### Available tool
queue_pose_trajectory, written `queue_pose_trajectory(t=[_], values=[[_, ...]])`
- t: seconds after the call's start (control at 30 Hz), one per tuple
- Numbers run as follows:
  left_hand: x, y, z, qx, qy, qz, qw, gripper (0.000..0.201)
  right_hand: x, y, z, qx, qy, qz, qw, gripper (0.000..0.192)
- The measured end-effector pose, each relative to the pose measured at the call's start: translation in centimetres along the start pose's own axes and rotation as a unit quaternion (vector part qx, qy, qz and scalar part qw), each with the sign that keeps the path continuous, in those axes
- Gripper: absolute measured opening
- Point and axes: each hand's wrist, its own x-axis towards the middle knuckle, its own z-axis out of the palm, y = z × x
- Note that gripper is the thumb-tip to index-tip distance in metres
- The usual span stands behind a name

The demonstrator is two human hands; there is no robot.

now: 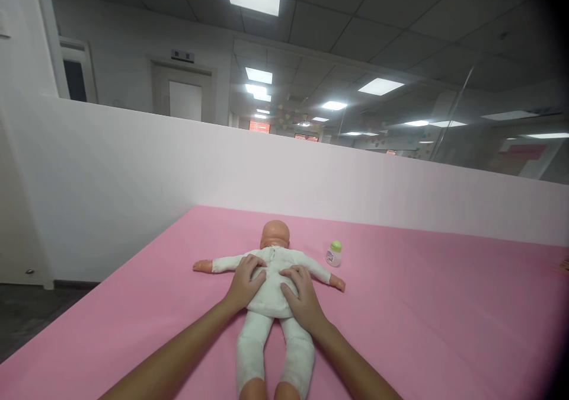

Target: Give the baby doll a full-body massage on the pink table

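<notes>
Head view: an office room under bright ceiling panels, a pale partition wall point(178, 169) running across behind, and a wide pink tabletop point(422, 305) filling the lower half. On it lies a doll point(272, 296) in a white suit, face down by the look of the bald head turned away from the camera. Its long axis runs straight away from the person, feet nearest, head farthest, arms flung out to either side. Both hands sit on its back. The left hand point(246, 281) presses flat on the left side of the torso, fingers spread toward the shoulder. The right hand point(301, 296) lies flat on the right side, a touch lower toward the hip. Neither grip closes round anything: palms down, fingers loose and open, resting on cloth. The hands are about level, so neither is clearly nearer. Just beyond the doll's right arm stands a small bottle point(334, 253) with a green cap, upright, apart from the sleeve.
</notes>
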Motion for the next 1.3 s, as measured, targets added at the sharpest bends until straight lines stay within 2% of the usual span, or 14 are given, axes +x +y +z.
queue_pose_trajectory(t=[0.23, 0.5, 0.73, 1.0, 1.3], values=[[-0.06, 0.26, 0.11, -0.006, 0.013, -0.007, 1.0, 0.003, -0.06, 0.54, 0.19, -0.002, -0.003, -0.004, 1.0, 0.042], [-0.11, 0.4, -0.03, -0.009, 0.004, 0.0, 1.0, 0.028, -0.06, 0.37, -0.01, -0.013, 0.002, -0.003, 1.0, 0.036], [-0.1, -0.36, 0.29, 0.004, 0.005, -0.001, 1.0, 0.004, 0.0, 0.05, -0.18, -0.021, 0.0, 0.002, 1.0, 0.03], [-0.12, -0.09, 0.13, -0.008, 0.009, 0.006, 1.0, 0.034, -0.06, 0.33, 0.06, -0.015, 0.006, -0.002, 1.0, 0.038], [-0.15, 0.21, -0.02, 0.005, -0.004, 0.001, 1.0, 0.018, -0.13, 0.22, -0.1, -0.021, 0.006, 0.006, 1.0, 0.03]])
